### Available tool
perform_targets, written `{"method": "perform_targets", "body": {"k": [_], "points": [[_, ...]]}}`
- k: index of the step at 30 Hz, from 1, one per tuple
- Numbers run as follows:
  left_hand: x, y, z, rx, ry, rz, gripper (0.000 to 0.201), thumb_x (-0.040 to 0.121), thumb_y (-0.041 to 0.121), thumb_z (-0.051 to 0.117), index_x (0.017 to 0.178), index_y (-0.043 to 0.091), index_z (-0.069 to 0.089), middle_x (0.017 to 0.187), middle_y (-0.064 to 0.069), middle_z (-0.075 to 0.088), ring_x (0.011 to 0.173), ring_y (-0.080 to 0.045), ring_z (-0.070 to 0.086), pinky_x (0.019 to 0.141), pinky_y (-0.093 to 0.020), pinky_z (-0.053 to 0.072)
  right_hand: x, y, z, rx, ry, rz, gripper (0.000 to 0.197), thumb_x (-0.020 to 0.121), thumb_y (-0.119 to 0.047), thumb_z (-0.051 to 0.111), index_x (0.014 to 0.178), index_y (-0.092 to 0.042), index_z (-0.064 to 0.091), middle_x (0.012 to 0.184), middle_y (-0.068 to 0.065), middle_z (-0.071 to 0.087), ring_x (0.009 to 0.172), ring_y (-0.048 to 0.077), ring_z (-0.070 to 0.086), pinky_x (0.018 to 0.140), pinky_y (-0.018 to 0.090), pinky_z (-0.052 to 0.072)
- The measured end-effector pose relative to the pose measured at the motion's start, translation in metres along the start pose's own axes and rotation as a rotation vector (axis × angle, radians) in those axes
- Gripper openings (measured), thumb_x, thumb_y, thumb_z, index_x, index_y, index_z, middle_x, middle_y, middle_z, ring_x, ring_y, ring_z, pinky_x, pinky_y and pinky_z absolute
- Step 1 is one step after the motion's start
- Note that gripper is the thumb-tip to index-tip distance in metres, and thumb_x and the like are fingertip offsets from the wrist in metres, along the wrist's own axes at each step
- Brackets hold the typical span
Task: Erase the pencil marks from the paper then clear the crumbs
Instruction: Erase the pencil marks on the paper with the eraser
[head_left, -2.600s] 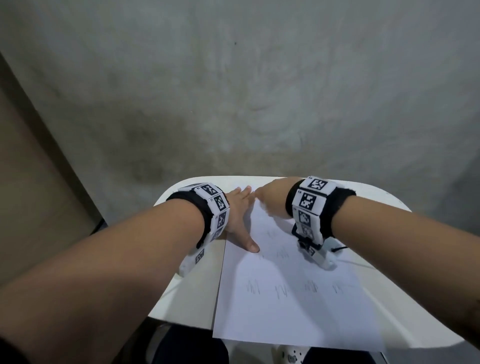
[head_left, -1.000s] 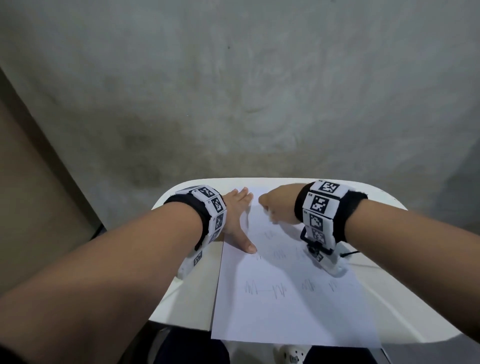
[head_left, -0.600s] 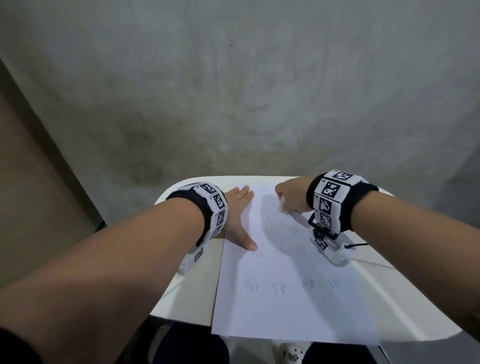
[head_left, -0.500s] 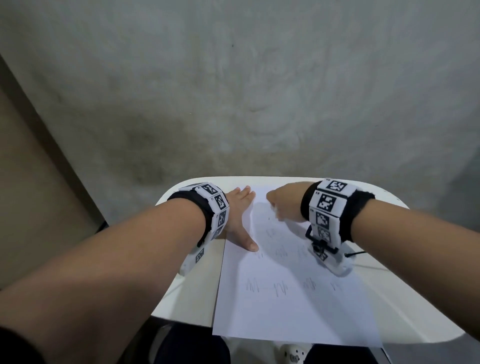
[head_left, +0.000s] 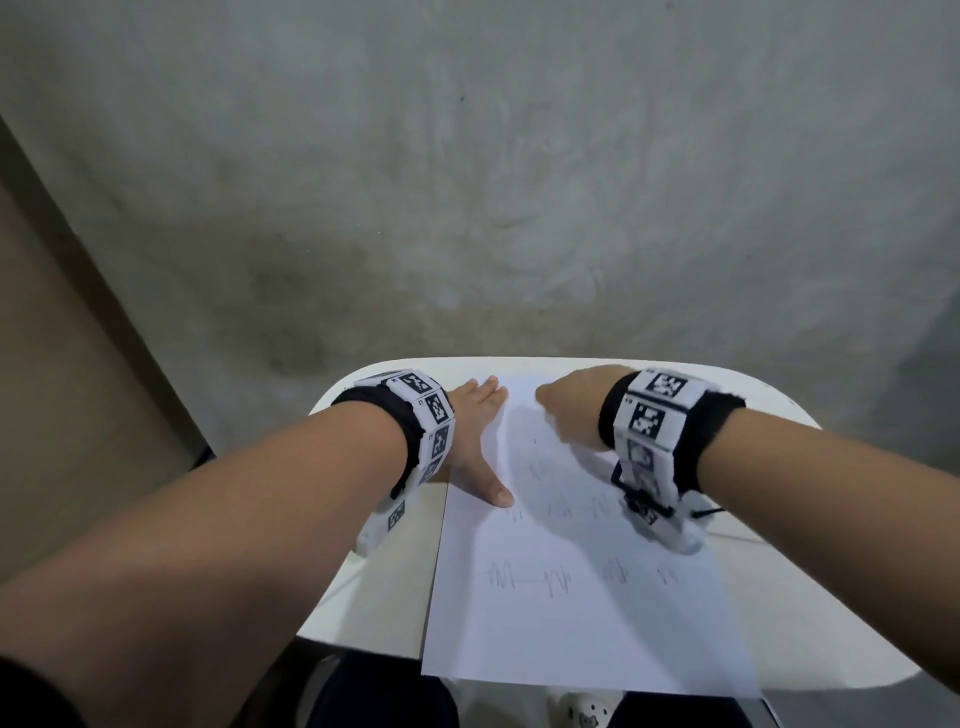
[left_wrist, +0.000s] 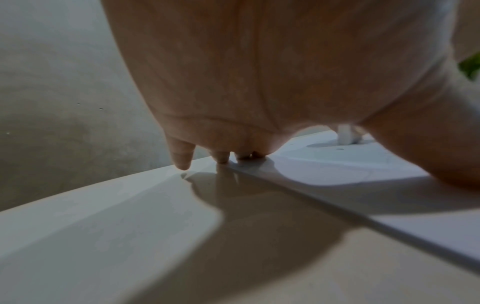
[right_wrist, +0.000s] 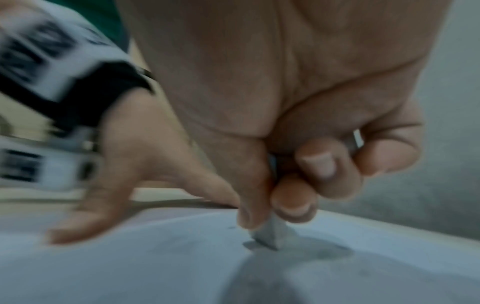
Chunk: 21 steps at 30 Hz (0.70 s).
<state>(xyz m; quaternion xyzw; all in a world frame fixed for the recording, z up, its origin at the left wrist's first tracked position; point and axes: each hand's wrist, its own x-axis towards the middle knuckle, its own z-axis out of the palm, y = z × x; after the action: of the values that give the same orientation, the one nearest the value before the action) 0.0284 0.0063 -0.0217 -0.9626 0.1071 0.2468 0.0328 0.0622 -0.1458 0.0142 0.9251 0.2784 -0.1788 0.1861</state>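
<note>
A white sheet of paper (head_left: 582, 613) lies on a small white table (head_left: 384, 571), with rows of pencil squiggles (head_left: 530, 577) across its middle. My left hand (head_left: 478, 441) lies flat with straight fingers on the paper's far left edge, thumb pointing toward me; its fingertips (left_wrist: 182, 162) touch the table and paper edge. My right hand (head_left: 571, 410) is near the paper's far end and pinches a small white eraser (right_wrist: 272, 234) between thumb and fingers, its tip pressed on the paper (right_wrist: 155, 267). In the head view the eraser is hidden under the hand.
A grey concrete wall (head_left: 467, 182) stands right behind the table. The table's front edge is close to my body, and the paper overhangs it slightly. A thin cable (head_left: 727, 535) runs off to the right of the paper.
My right hand has rubbed back and forth at the paper's far end, swinging right, then back left toward the top middle. The left hand has stayed pressed on the paper.
</note>
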Motion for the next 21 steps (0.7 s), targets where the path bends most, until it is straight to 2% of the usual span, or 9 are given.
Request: {"method": "perform_targets", "body": {"k": [1, 2, 4, 6, 8, 11, 15, 18, 21], "points": [[0.000, 0.000, -0.001, 0.006, -0.001, 0.002, 0.133, 0.072, 0.070, 0.068, 0.152, 0.014, -0.020, 0.160, -0.001, -0.024, 0.149, -0.019, -0.017, 0.119, -0.041, -0.001, 0.000, -0.003, 0.003, 0.001, 0.005, -0.020, 0.029, 0.093, -0.018, 0.052, 0.121, -0.010, 0.053, 0.115, 0.006, 0.062, 0.098, 0.026, 0.060, 0.068, 0.027, 0.039], [0.000, 0.000, -0.001, 0.010, 0.000, 0.004, 0.132, 0.072, 0.070, 0.068, 0.152, 0.013, -0.020, 0.160, -0.002, -0.024, 0.149, -0.020, -0.017, 0.119, -0.040, -0.001, 0.001, -0.005, 0.005, 0.034, 0.006, -0.026, 0.028, 0.093, -0.018, 0.052, 0.120, -0.009, 0.055, 0.113, 0.008, 0.063, 0.097, 0.027, 0.059, 0.067, 0.027, 0.039], [0.000, 0.000, -0.001, 0.003, 0.000, -0.001, 0.132, 0.072, 0.071, 0.068, 0.153, 0.014, -0.020, 0.161, -0.001, -0.024, 0.149, -0.019, -0.017, 0.119, -0.041, -0.001, 0.004, 0.004, 0.004, 0.106, 0.008, 0.012, 0.018, 0.090, -0.015, 0.050, 0.105, -0.008, 0.058, 0.097, 0.008, 0.062, 0.082, 0.025, 0.054, 0.059, 0.025, 0.037], [0.000, 0.000, 0.000, -0.004, 0.006, -0.009, 0.132, 0.071, 0.071, 0.069, 0.153, 0.015, -0.019, 0.161, 0.000, -0.024, 0.149, -0.019, -0.017, 0.119, -0.041, 0.000, 0.012, 0.022, 0.004, 0.179, 0.094, 0.098, 0.007, 0.090, -0.013, 0.046, 0.085, -0.011, 0.051, 0.079, 0.004, 0.056, 0.070, 0.023, 0.050, 0.056, 0.025, 0.036], [0.000, 0.000, 0.000, -0.001, 0.002, -0.009, 0.132, 0.071, 0.071, 0.068, 0.153, 0.015, -0.019, 0.161, 0.001, -0.024, 0.149, -0.018, -0.017, 0.119, -0.042, 0.001, 0.017, 0.036, 0.004, 0.310, 0.161, 0.170, 0.015, 0.088, -0.010, 0.045, 0.074, -0.014, 0.046, 0.065, 0.000, 0.050, 0.060, 0.021, 0.048, 0.054, 0.024, 0.036], [-0.001, 0.001, -0.001, 0.004, -0.013, -0.011, 0.132, 0.072, 0.071, 0.067, 0.152, 0.016, -0.021, 0.160, 0.002, -0.025, 0.148, -0.017, -0.019, 0.119, -0.044, 0.002, 0.019, 0.055, 0.004, 0.459, 0.171, 0.217, 0.027, 0.091, -0.011, 0.052, 0.068, -0.023, 0.045, 0.063, -0.005, 0.047, 0.062, 0.018, 0.050, 0.052, 0.017, 0.035], [0.001, 0.002, -0.007, 0.020, -0.041, -0.030, 0.135, 0.067, 0.074, 0.068, 0.154, 0.016, -0.018, 0.161, 0.003, -0.023, 0.149, -0.015, -0.015, 0.121, -0.045, 0.005, 0.025, 0.065, 0.012, 0.361, 0.100, 0.287, 0.034, 0.082, -0.002, 0.048, 0.055, -0.017, 0.035, 0.054, 0.001, 0.037, 0.049, 0.018, 0.029, 0.049, 0.022, 0.023], [0.006, 0.008, -0.017, 0.020, -0.015, -0.029, 0.136, 0.064, 0.079, 0.066, 0.155, 0.010, -0.008, 0.162, -0.002, -0.018, 0.149, -0.018, -0.013, 0.121, -0.045, 0.004, 0.033, 0.064, 0.019, 0.318, 0.088, 0.278, 0.032, 0.080, -0.003, 0.052, 0.054, -0.015, 0.036, 0.054, 0.003, 0.038, 0.054, 0.021, 0.035, 0.054, 0.025, 0.028], [0.012, 0.022, -0.024, -0.075, 0.008, 0.014, 0.133, 0.067, 0.078, 0.066, 0.155, 0.016, -0.012, 0.161, 0.001, -0.021, 0.149, -0.017, -0.017, 0.121, -0.044, -0.001, 0.032, 0.062, 0.017, 0.272, 0.097, 0.286, 0.016, 0.085, -0.006, 0.055, 0.070, -0.008, 0.051, 0.057, 0.003, 0.046, 0.068, 0.026, 0.049, 0.055, 0.021, 0.036]]}}
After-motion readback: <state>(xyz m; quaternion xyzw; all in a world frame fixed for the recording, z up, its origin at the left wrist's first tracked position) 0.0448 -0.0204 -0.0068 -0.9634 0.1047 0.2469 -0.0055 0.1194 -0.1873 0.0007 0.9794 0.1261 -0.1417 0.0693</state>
